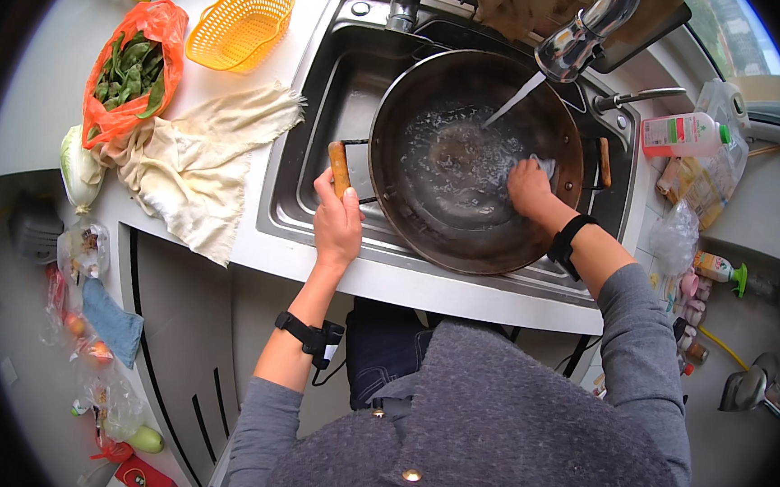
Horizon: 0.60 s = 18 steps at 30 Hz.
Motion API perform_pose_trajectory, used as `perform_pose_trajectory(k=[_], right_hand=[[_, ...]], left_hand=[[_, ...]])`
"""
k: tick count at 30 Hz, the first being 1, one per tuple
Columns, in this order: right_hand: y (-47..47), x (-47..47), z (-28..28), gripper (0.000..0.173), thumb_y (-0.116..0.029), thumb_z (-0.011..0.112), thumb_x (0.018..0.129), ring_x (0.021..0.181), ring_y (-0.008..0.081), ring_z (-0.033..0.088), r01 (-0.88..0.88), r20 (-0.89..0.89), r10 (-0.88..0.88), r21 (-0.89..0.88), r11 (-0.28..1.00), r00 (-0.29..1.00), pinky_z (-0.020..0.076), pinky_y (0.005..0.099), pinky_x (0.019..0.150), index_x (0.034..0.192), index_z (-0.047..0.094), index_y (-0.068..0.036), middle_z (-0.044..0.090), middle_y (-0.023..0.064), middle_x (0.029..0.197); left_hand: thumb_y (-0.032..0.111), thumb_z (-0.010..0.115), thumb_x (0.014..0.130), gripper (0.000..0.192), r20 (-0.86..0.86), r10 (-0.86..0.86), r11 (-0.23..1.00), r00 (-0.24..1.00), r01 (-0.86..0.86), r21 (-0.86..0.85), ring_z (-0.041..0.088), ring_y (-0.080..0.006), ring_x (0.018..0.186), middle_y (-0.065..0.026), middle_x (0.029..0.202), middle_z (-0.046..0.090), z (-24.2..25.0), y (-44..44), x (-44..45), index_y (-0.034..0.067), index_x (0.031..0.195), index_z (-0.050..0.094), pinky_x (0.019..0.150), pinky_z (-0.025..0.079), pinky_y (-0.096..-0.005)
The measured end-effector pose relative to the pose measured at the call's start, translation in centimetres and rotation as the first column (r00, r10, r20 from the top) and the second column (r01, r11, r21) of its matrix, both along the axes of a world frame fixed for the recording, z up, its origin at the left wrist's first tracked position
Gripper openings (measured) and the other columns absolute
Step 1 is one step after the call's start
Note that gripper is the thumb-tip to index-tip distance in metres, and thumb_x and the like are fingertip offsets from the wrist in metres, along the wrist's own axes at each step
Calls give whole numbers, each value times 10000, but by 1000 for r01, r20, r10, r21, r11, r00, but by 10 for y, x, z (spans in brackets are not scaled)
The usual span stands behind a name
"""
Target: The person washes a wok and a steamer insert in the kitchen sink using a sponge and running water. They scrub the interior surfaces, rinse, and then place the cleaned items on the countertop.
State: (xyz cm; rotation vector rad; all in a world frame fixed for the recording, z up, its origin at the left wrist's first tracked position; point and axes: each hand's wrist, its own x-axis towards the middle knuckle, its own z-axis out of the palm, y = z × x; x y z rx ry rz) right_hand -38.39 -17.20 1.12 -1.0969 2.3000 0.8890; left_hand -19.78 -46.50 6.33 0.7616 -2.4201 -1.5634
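A large dark metal wok (427, 198) with two wooden handles rests over the steel double sink (277, 202). My left hand (338, 223) grips its left wooden handle (338, 165). Inside the wok, toward the right wall, my right hand (529, 189) presses a bluish-grey cloth (546, 167), mostly hidden by the fingers. Water runs from the chrome faucet (562, 55) into the wok, where a shallow pool ripples. The right wooden handle (604, 162) is untouched.
Left on the counter are a yellow plastic basket (231, 35), green pods in an orange bag (168, 17), a cream cloth (199, 155) and a napa cabbage (80, 167). A pink-liquid bottle (686, 134) lies right of the sink, near a clear plastic bag (675, 240).
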Motion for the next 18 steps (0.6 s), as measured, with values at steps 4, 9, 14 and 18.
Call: perform_pose_trajectory(k=[4, 9, 14, 18], right_hand=[[-43, 10, 15, 341, -201, 677, 750, 944, 357, 640, 547, 607, -588, 282, 788, 535, 511, 451, 788, 1018, 650, 8, 660, 207, 1000], [-108, 3, 49, 226, -170, 671, 768, 900, 379, 613, 551, 619, -203, -442, 708, 758, 478, 455, 764, 943, 632, -31, 644, 196, 885], [-179, -56, 77, 214, -128, 643, 779, 939, 372, 592, 396, 395, -75, -855, 335, 916, 470, 441, 789, 968, 631, -29, 633, 182, 948], [-205, -85, 84, 165, -138, 595, 810, 884, 392, 607, 413, 388, -372, -911, -14, 843, 474, 435, 742, 918, 645, -23, 640, 203, 898]], left_hand=[[219, 379, 974, 342, 18, 16, 1000, 1000, -16, 6, 606, -228, 550, -77, 641, 568, 1, 0, -2, 35, 1255, 317, 547, 460, -360], [206, 366, 980, 317, 44, 10, 1000, 999, -10, -12, 590, -172, 542, -63, 697, 560, 2, 0, -2, 6, 1224, 337, 551, 468, -308], [196, 363, 979, 321, 45, -2, 1000, 999, 3, -20, 594, -178, 539, -71, 709, 561, 2, 0, -3, 8, 1237, 325, 544, 472, -312], [174, 371, 976, 327, 0, 5, 1000, 1000, -5, -4, 612, -225, 547, -100, 663, 572, 1, 2, -4, 7, 1250, 304, 537, 463, -357]])
